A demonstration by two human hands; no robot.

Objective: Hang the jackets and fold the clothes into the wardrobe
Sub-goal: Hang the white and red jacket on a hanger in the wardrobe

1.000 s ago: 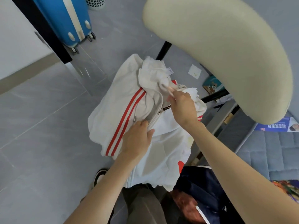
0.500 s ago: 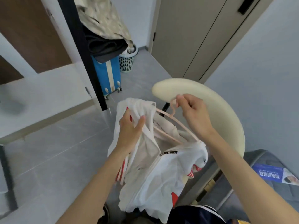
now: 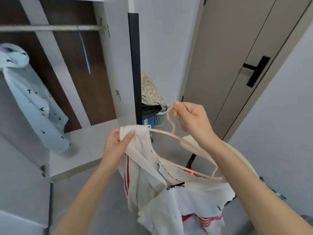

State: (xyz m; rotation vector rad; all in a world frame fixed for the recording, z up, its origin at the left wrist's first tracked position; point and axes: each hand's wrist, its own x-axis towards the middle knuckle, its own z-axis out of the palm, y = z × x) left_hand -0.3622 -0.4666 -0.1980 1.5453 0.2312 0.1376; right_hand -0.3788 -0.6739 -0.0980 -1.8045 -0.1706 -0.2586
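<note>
A white jacket (image 3: 171,197) with red stripes hangs on a pale pink hanger (image 3: 171,131) in front of me. My right hand (image 3: 191,117) grips the hanger's hook. My left hand (image 3: 116,143) pinches the jacket's left shoulder, bunched over the hanger's end. The open wardrobe (image 3: 71,68) stands ahead on the left, with a metal rail (image 3: 50,28) across its top. A light blue jacket (image 3: 32,99) with small dark birds hangs at the wardrobe's left.
The wardrobe's black door edge (image 3: 135,65) stands upright just behind the hanger. Behind it lie piled clothes (image 3: 150,95), a white mesh basket (image 3: 159,118) and a blue suitcase. A grey door with a black handle (image 3: 257,70) is on the right. A cream chair back (image 3: 240,160) sits under my right arm.
My view has swung up from the floor to the wardrobe. Both hands have lifted the jacket on its hanger, the right one moving from the collar to the hook.
</note>
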